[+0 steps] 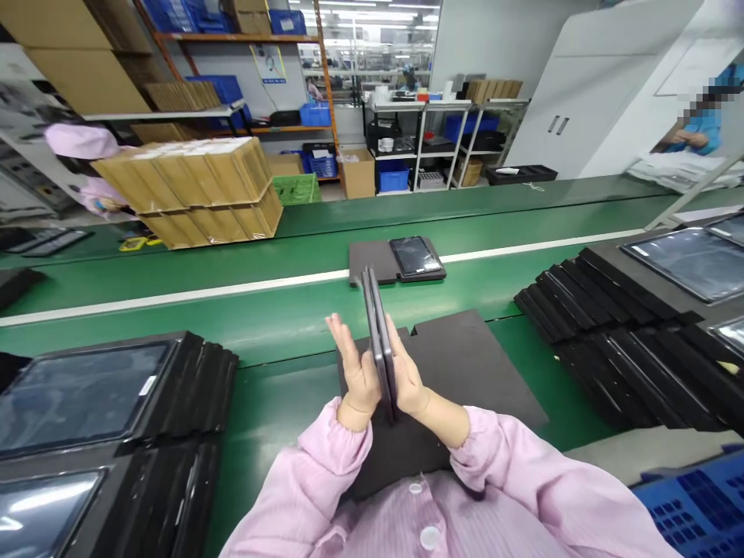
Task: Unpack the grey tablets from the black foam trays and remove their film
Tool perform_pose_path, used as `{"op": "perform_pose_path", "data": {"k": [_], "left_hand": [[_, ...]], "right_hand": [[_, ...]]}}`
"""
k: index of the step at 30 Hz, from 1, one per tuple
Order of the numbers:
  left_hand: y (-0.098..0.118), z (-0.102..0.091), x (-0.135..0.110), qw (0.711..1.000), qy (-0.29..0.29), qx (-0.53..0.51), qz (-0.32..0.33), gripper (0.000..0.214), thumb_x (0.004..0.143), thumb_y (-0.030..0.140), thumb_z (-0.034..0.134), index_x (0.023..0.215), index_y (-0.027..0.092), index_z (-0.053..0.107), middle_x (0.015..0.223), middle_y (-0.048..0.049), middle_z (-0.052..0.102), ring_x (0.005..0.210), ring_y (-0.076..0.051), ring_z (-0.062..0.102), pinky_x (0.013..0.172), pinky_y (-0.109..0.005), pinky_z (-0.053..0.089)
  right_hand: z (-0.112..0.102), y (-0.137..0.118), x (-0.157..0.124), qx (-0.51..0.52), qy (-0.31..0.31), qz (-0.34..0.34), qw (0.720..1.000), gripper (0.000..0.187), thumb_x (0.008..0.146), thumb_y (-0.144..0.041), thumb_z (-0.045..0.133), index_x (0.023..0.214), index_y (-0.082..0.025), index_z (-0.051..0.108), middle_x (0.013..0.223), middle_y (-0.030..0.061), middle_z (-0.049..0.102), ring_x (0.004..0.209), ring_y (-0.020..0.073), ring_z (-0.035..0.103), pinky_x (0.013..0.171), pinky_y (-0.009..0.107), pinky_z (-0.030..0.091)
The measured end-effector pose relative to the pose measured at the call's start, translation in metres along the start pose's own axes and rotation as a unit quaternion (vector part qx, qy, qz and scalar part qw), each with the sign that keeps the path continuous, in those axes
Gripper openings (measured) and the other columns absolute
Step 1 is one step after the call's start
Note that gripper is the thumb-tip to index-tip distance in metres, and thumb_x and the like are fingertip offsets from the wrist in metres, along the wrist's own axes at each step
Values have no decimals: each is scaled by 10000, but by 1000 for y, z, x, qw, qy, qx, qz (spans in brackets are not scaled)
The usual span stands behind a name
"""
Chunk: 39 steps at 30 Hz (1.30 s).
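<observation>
Two thin dark tablets stand upright side by side, edge-on to me, pressed between my palms. My left hand lies flat against the left one, its fingers pointing up and partly apart. Against the right one rests my right hand, its fingers extended along the face. The tablets' screens are turned out of sight. Beneath my hands lies a dark grey foam mat with a small notch in its far edge. Farther off, a tablet lies face up on a smaller foam sheet.
Stacked black trays with tablets stand at left, more stacked trays at right. A green conveyor with a white line crosses ahead. Cardboard dividers stand beyond, beside a person in pink. A blue crate is at lower right.
</observation>
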<state>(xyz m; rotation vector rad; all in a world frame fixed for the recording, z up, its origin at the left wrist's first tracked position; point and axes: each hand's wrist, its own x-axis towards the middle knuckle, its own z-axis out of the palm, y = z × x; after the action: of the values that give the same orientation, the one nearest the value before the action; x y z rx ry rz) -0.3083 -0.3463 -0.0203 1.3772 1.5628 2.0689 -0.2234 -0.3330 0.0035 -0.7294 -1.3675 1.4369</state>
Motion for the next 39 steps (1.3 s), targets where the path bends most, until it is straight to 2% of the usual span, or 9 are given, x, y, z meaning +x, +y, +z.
{"op": "perform_pose_path", "data": {"k": [3, 6, 8, 10, 15, 19, 24, 35, 39], "left_hand": [[45, 4, 9, 992, -35, -71, -95, 493, 892, 501, 432, 1313, 252, 501, 1507, -43, 330, 1417, -221, 201, 1177, -371, 148], [80, 10, 10, 955, -50, -129, -264, 457, 905, 443, 445, 1308, 237, 514, 1419, -46, 469, 1333, -220, 392, 1141, -356, 283], [89, 13, 5, 930, -34, -135, -339, 428, 909, 389, 453, 1301, 230, 520, 1397, -42, 495, 1313, -213, 422, 1120, -340, 327], [89, 16, -1, 919, -23, -134, -369, 387, 914, 328, 446, 1275, 228, 541, 1388, -32, 506, 1314, -198, 420, 1111, -321, 340], [68, 24, -14, 927, -29, -129, -352, 357, 929, 304, 411, 1240, 218, 564, 1370, -38, 527, 1287, -177, 456, 1116, -317, 325], [49, 27, -21, 922, -46, -91, -373, 394, 926, 315, 417, 1264, 152, 539, 1365, -102, 524, 1283, -197, 461, 1116, -347, 318], [46, 26, -27, 924, -53, -103, -364, 413, 927, 354, 417, 1288, 186, 528, 1402, -73, 488, 1317, -200, 417, 1137, -355, 284], [58, 23, -32, 930, -92, -56, -351, 418, 943, 336, 380, 1334, 231, 485, 1455, -8, 422, 1375, -192, 317, 1173, -343, 205], [55, 25, -32, 938, -84, -36, -334, 446, 943, 361, 376, 1360, 219, 444, 1481, -24, 382, 1388, -201, 289, 1176, -359, 191]], "right_hand": [[4, -26, -9, 55, 12, 19, 998, 578, 854, -551, 459, 1336, -234, 496, 1445, 28, 428, 1356, 206, 356, 1160, 381, 230], [3, -50, -21, 103, 37, 156, 982, 500, 870, -484, 478, 1322, -273, 513, 1391, -2, 497, 1302, 217, 438, 1106, 387, 349], [1, -58, -27, 111, 61, 209, 970, 488, 852, -486, 504, 1294, -283, 545, 1335, -7, 554, 1256, 234, 489, 1045, 385, 428], [-1, -58, -32, 100, 79, 229, 965, 482, 838, -491, 520, 1270, -283, 570, 1279, -2, 600, 1208, 240, 533, 989, 374, 478], [-8, -41, -35, 103, 107, 265, 953, 488, 819, -464, 542, 1260, -256, 568, 1211, 15, 642, 1114, 236, 593, 921, 358, 514], [-10, -28, -32, 156, 132, 288, 936, 467, 795, -415, 573, 1217, -215, 580, 1257, 32, 613, 1151, 237, 572, 953, 339, 488], [-12, -36, -33, 142, 153, 337, 918, 487, 778, -423, 587, 1220, -219, 575, 1255, 30, 612, 1144, 258, 571, 896, 350, 519], [-18, -42, -42, 12, 140, 317, 938, 430, 857, -420, 472, 1229, -238, 588, 1286, 0, 595, 1225, 225, 515, 1037, 369, 424], [-29, -37, -40, 54, 64, 272, 959, 514, 839, -519, 467, 1239, -214, 570, 1304, 41, 574, 1232, 231, 498, 1048, 366, 396]]}}
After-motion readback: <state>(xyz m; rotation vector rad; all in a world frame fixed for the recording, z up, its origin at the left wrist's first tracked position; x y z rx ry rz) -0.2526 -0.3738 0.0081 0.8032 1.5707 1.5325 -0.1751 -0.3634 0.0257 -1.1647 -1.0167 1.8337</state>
